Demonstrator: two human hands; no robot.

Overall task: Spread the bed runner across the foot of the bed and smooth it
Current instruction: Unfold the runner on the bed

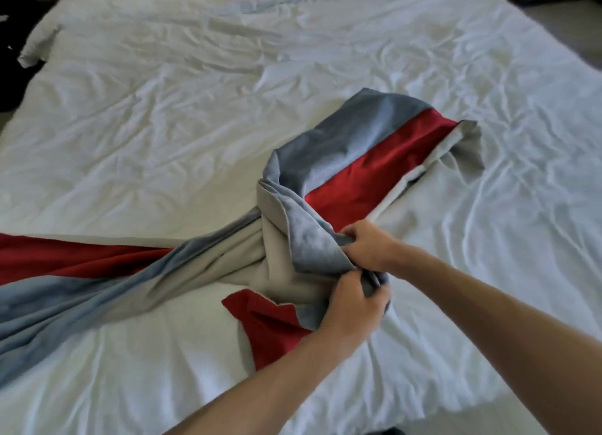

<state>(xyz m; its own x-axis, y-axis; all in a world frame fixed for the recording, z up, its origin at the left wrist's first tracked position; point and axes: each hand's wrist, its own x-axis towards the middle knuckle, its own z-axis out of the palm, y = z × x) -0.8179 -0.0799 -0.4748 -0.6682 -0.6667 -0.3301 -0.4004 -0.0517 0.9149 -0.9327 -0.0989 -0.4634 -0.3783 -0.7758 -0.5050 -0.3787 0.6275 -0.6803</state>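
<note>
Gripping twisted bed runner [345, 141] w/ left hand [355, 304], right hand [368, 245] (on duvet [156, 109])

The runner [342, 141] is showing as soft cloth: its grey bands are looking matt and faintly velvety, its red band is giving off a slight satin sheen, and its pale underside is looking plain and dull. The white bed cover [163, 125] is looking like thin matt cloth, creasing finely all over.

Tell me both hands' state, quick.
The left hand grips the bunched bed runner.
The right hand grips the bed runner too.
</note>
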